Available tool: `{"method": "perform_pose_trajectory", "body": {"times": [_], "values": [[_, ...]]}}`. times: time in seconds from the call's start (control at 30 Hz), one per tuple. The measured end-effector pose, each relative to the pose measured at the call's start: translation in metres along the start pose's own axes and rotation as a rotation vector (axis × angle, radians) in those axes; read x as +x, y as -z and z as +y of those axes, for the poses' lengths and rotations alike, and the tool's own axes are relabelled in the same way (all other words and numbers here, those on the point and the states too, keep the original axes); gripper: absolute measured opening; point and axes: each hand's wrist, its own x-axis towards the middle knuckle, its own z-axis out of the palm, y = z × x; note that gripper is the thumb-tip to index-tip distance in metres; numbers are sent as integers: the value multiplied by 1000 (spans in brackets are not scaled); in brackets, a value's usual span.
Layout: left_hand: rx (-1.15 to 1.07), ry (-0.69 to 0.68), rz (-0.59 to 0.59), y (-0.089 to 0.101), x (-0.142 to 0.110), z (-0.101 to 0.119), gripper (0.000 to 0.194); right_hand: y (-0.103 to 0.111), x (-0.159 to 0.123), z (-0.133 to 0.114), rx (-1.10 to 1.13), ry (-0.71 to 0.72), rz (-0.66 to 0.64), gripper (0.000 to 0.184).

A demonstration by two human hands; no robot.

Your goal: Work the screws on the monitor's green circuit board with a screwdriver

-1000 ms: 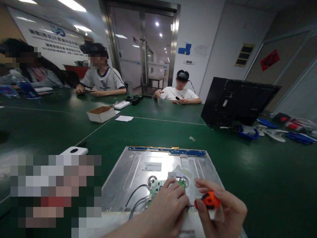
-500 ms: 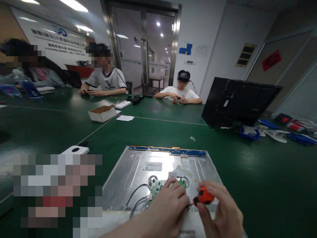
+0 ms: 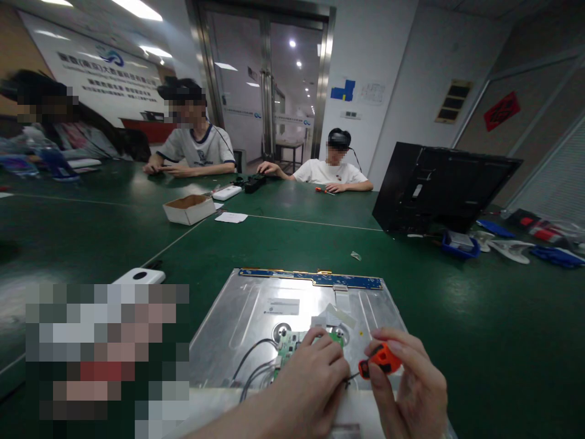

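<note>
A silver metal display back panel (image 3: 256, 305) lies flat on the green table in front of me, with a blue circuit strip (image 3: 311, 278) along its far edge. My left hand (image 3: 306, 387) rests curled on a small green circuit board (image 3: 287, 345) near the panel's front edge, covering most of it. My right hand (image 3: 409, 390) is closed around an orange-handled screwdriver (image 3: 380, 360), whose tip points left toward my left hand's fingers. Black and grey wires (image 3: 251, 369) run from the board toward me.
A black monitor housing (image 3: 439, 186) stands at the right, with blue parts and clutter beyond it. A white device (image 3: 139, 276) lies at the left and an open cardboard box (image 3: 188, 209) further back. Several people sit along the table's far side.
My right hand has turned the orange screwdriver handle back and forth in place. The far seated person has stretched an arm out to the left. My left hand has stayed on the board.
</note>
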Motion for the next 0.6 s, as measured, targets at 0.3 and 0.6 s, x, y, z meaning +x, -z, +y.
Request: {"method": "perform_pose_trajectory", "body": {"times": [0.3,0.6], "values": [[3,-4,16,-1,-1,1,20,4,1,-5,-26,-37,-72,33],[-9,-7,-6,3,1,1,15,-11,9,-6,200,-38,97,52]]}}
